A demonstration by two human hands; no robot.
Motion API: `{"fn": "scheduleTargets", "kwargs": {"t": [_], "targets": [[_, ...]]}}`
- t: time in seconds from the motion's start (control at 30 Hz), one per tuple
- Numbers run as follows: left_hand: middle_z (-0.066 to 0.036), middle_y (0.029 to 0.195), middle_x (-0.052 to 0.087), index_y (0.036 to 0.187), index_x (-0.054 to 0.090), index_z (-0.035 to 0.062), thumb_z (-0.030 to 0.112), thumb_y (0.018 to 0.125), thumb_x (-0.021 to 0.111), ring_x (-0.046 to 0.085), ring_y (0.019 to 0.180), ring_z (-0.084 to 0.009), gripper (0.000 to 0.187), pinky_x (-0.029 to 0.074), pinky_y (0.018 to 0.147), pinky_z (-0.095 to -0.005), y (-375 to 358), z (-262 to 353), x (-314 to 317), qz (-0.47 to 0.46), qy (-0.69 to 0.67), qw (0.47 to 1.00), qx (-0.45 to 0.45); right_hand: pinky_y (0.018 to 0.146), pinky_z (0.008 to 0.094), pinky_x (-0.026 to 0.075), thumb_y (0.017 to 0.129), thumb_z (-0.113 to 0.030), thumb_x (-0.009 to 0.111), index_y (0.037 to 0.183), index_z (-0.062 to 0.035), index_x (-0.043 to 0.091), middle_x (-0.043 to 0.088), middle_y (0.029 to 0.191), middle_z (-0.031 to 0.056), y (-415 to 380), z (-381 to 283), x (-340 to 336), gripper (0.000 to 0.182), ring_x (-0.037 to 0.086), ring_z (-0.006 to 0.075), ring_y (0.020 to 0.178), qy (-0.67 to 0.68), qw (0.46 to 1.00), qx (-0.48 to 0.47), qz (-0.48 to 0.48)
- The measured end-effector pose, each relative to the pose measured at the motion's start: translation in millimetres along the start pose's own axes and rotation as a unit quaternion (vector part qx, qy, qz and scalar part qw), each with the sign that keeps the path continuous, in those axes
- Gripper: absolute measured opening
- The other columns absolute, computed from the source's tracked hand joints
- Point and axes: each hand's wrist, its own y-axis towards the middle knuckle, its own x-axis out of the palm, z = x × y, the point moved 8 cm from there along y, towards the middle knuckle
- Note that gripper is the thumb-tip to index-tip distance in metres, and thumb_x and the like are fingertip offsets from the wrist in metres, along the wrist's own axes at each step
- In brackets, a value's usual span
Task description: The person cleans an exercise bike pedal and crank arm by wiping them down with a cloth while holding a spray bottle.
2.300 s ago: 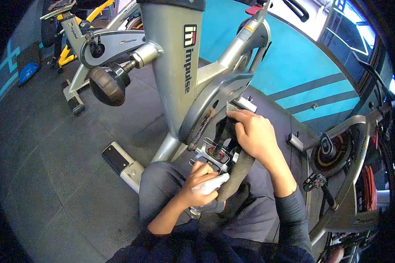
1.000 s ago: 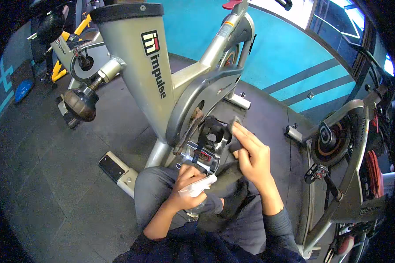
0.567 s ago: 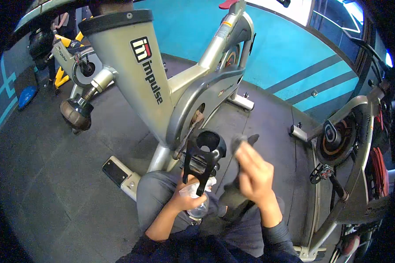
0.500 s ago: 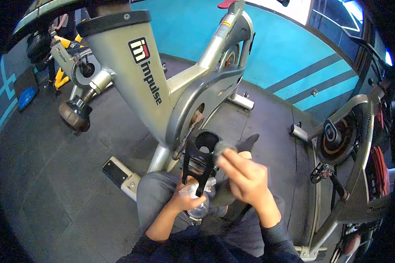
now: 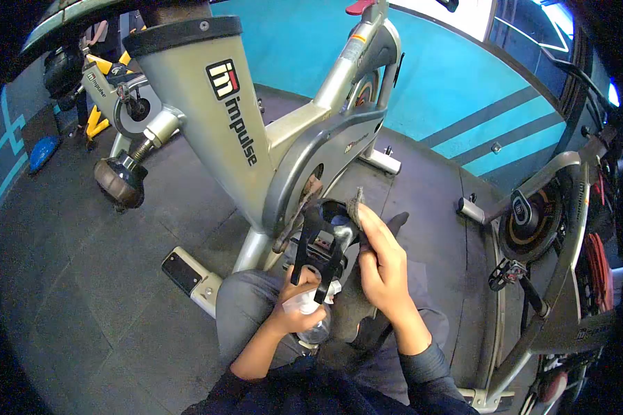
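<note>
My left hand [image 5: 299, 308] is wrapped round a clear spray bottle [image 5: 314, 332] with a white top, low between my knees. Just above it is the black pedal cage [image 5: 321, 242] with hanging straps, at the end of the bike's crank. My right hand [image 5: 384, 266] presses a grey cloth [image 5: 354, 207] against the right side of the cage's rim, its fingers together and pointing up. The palm side of this hand is partly hidden.
The silver exercise bike [image 5: 221, 117] rises in front of me, its foot bar [image 5: 194, 280] at the left. Its other pedal [image 5: 120, 181] juts out left. Another bike [image 5: 533, 214] stands at the right, near the blue wall [image 5: 450, 90].
My right hand has turned more upright with the cloth and shifted slightly. The pedal cage has tilted and moved a little to the right. My left hand stays on the bottle.
</note>
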Motion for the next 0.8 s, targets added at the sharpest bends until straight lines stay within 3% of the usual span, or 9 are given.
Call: {"fn": "scheduleTargets", "kwargs": {"t": [0.17, 0.23, 0.3, 0.4, 0.47, 0.5, 0.57, 0.7, 0.8], "targets": [[-0.007, 0.086, 0.06, 0.086, 0.068, 0.0114, 0.017, 0.061, 0.066, 0.054, 0.085, -0.0254, 0.026, 0.034, 0.087, -0.039, -3, -3, 3, -0.007, -0.028, 0.999, -0.014, 0.103, 0.0355, 0.039, 0.073, 0.009, 0.041, 0.129, 0.0008, 0.051, 0.053, 0.13, 0.0228, 7, 7, -1, 0.058, 0.052, 0.0355, 0.122, 0.002, 1.0, 0.013, -0.022], [-0.007, 0.088, 0.061, 0.089, 0.069, 0.0113, 0.017, 0.061, 0.066, 0.055, 0.086, -0.0256, 0.028, 0.034, 0.087, -0.0396, -7, -6, 4, -0.002, -0.053, 0.998, -0.026, 0.104, 0.0362, 0.039, 0.073, 0.008, 0.042, 0.127, -0.0011, 0.053, 0.054, 0.129, 0.0208, 16, 10, -5, 0.056, 0.052, 0.0339, 0.122, -0.027, 0.995, 0.043, -0.084], [-0.007, 0.091, 0.062, 0.091, 0.069, 0.0108, 0.017, 0.061, 0.066, 0.056, 0.088, -0.0263, 0.031, 0.034, 0.089, -0.04, -15, -15, 11, -0.033, -0.03, 0.997, -0.07, 0.1, 0.0351, 0.043, 0.073, 0.007, 0.042, 0.121, -0.0036, 0.059, 0.058, 0.126, 0.018, 28, 6, -17, 0.052, 0.057, 0.0311, 0.116, -0.061, 0.997, 0.011, -0.053], [-0.008, 0.092, 0.063, 0.091, 0.068, 0.0095, 0.015, 0.06, 0.067, 0.057, 0.088, -0.0272, 0.032, 0.035, 0.089, -0.0412, -15, -22, 11, -0.007, -0.073, 0.994, -0.083, 0.093, 0.0338, 0.049, 0.071, 0.006, 0.044, 0.119, -0.0082, 0.062, 0.06, 0.123, 0.0136, 51, -16, -27, 0.054, 0.061, 0.0293, 0.11, -0.058, 0.993, -0.063, -0.084], [-0.008, 0.09, 0.062, 0.094, 0.068, 0.0083, 0.013, 0.058, 0.066, 0.056, 0.086, -0.0272, 0.036, 0.037, 0.086, -0.0408, -20, -27, 15, -0.012, -0.106, 0.989, -0.105, 0.083, 0.0349, 0.053, 0.07, 0.003, 0.048, 0.116, -0.0134, 0.065, 0.062, 0.12, 0.0089, 57, -38, -11, 0.052, 0.064, 0.0288, 0.101, -0.051, 0.966, -0.138, -0.212], [-0.008, 0.09, 0.062, 0.094, 0.068, 0.0083, 0.013, 0.058, 0.066, 0.056, 0.086, -0.0272, 0.036, 0.037, 0.086, -0.0408, -19, -27, 14, -0.014, -0.106, 0.989, -0.106, 0.083, 0.0349, 0.053, 0.07, 0.003, 0.048, 0.116, -0.0134, 0.065, 0.062, 0.12, 0.0089, 63, -41, -9, 0.052, 0.064, 0.0288, 0.101, -0.05, 0.967, -0.137, -0.211], [-0.007, 0.088, 0.062, 0.097, 0.069, 0.0084, 0.013, 0.058, 0.066, 0.054, 0.084, -0.0272, 0.039, 0.038, 0.085, -0.0395, -13, -16, 7, 0.0, -0.057, 0.998, -0.034, 0.075, 0.0366, 0.055, 0.07, 0.0, 0.05, 0.112, -0.0157, 0.066, 0.063, 0.118, 0.0063, 67, -40, 16, 0.048, 0.065, 0.0296, 0.093, -0.124, 0.93, -0.137, -0.318], [-0.007, 0.087, 0.062, 0.096, 0.07, 0.0083, 0.013, 0.058, 0.067, 0.052, 0.083, -0.0273, 0.039, 0.039, 0.083, -0.0391, -13, -14, 4, 0.009, -0.069, 0.997, -0.025, 0.077, 0.0417, 0.053, 0.073, -0.005, 0.05, 0.105, -0.0113, 0.066, 0.065, 0.11, 0.0089, 82, -27, 27, 0.036, 0.064, 0.0318, 0.091, -0.119, 0.937, -0.15, -0.293], [-0.01, 0.096, 0.066, 0.097, 0.07, 0.0064, 0.013, 0.061, 0.065, 0.06, 0.087, -0.0272, 0.037, 0.048, 0.077, -0.0379, -19, -21, 10, -0.023, -0.055, 0.997, -0.043, 0.08, 0.0447, 0.051, 0.077, -0.008, 0.048, 0.104, -0.0074, 0.065, 0.065, 0.101, 0.0154, 81, -8, 29, 0.032, 0.063, 0.0349, 0.092, -0.128, 0.948, -0.099, -0.273]]}}
